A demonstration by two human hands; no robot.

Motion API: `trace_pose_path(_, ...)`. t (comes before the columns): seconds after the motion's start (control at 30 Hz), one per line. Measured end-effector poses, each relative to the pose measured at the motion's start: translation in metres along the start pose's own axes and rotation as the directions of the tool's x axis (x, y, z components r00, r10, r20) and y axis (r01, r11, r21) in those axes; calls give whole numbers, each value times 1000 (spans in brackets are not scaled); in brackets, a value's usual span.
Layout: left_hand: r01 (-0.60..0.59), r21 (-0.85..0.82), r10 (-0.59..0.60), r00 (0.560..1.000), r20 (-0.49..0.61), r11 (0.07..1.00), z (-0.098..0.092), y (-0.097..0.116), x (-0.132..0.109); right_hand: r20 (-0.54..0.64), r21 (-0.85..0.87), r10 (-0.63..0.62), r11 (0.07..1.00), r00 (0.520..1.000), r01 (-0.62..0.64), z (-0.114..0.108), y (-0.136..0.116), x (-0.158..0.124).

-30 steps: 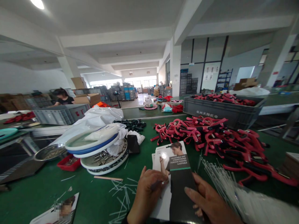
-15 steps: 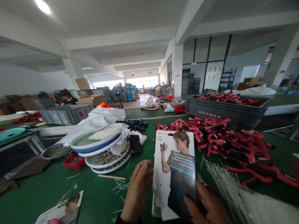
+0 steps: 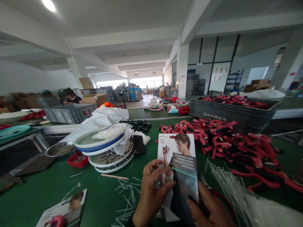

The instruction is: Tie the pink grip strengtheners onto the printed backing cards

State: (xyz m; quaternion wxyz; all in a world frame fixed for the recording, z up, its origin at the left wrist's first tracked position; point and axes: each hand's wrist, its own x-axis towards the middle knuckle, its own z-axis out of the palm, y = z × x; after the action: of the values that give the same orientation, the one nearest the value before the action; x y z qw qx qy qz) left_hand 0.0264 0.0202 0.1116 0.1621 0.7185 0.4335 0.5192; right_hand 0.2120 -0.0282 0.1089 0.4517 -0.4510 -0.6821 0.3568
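Note:
My right hand [image 3: 208,205] grips a stack of printed packaging cards [image 3: 183,176] by the lower right edge, thumb across the front. The top card reads "Adjustable Grip Strengthener". Over the left part of the stack, my left hand [image 3: 151,192] has its thumb and forefinger apart in front of the card; whether they touch it I cannot tell. Another card [image 3: 78,206] lies at lower left with a red-handled grip strengthener [image 3: 58,220] on it. Right of the stack are white cable ties [image 3: 227,179] and scissors [image 3: 222,197], partly hidden by my right hand.
Red and black grip strengtheners [image 3: 217,138] are heaped behind the cards, before a grey crate [image 3: 213,113] of more. At left stand stacked round trays [image 3: 94,162] with metal parts, a red tray [image 3: 77,159] and a metal bowl [image 3: 50,153]. A person [image 3: 72,97] works beyond.
My left hand has moved right, from beside the card stack to in front of its left part, with its fingers more bent. My right hand keeps its hold on the stack.

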Motion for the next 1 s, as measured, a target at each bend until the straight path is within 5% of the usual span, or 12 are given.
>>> trace_pose_path(0.33, 15, 65, -11, 998, -56, 998, 10, 5, 3, 19, 38, 45, 998, 999, -46, 2, 0, -3)
trace_pose_path(0.53, -135, 264, 147, 989, -24, 955, 12, 8, 5, 82, 99, 67, 992, 994, -75, -2, -6, 1)
trace_pose_path(0.67, -197, 227, 204, 979, -7, 954, 8, 4, 5, 77, 149, 105, 982, 991, -115, -4, -12, 5)
trace_pose_path(0.8, 21, 48, -16, 995, -93, 999, -3, 4, 7, 53, 150, 162, 974, 985, -168, -5, -13, 8)
trace_pose_path(1.0, 336, -162, -348, 936, -49, 928, -4, 9, 4, 27, 44, 92, 995, 995, -94, -1, -10, 7)
